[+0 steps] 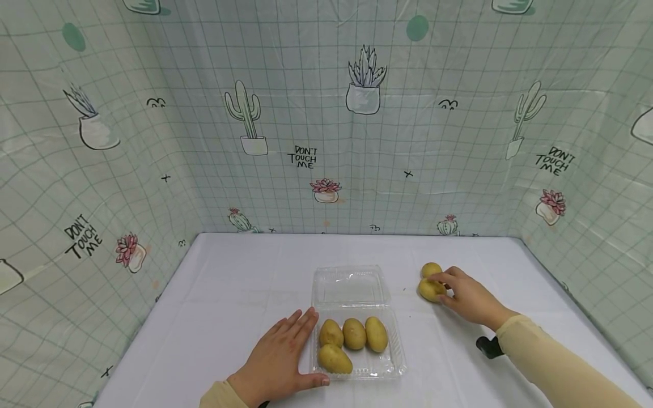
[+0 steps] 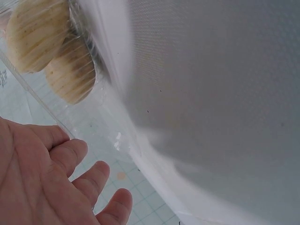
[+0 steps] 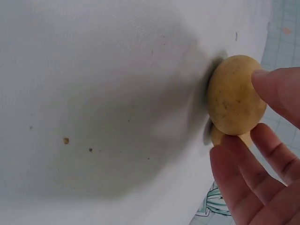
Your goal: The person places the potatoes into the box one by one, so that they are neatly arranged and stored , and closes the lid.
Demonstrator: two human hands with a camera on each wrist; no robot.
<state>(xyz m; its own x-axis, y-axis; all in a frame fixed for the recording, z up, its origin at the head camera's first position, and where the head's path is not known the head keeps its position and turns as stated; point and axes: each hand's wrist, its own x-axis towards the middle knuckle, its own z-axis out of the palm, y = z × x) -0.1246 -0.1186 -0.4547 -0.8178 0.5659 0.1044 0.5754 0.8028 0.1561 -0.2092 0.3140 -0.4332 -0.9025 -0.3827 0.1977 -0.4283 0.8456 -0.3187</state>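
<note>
A clear plastic clamshell box (image 1: 400,362) lies with its lid (image 1: 349,286) folded back, and several yellow potatoes (image 1: 376,334) sit in its base. My left hand (image 1: 278,357) spreads flat along the box's left side, fingertips at the left edge and thumb by the front corner. In the left wrist view, potatoes (image 2: 37,33) show through the ribbed wall beside the fingers. To the right of the box, my right hand (image 1: 471,297) pinches a potato (image 3: 236,93) between thumb and fingers. A second loose potato (image 1: 431,270) lies just behind it, partly hidden in the right wrist view.
A white cloth covers the table (image 1: 245,272). Behind and at both sides hangs a grid-patterned curtain (image 1: 285,68) with cactus prints. A black wrist-worn device (image 1: 490,347) shows beneath the right sleeve. Small dark crumbs (image 3: 66,140) dot the cloth.
</note>
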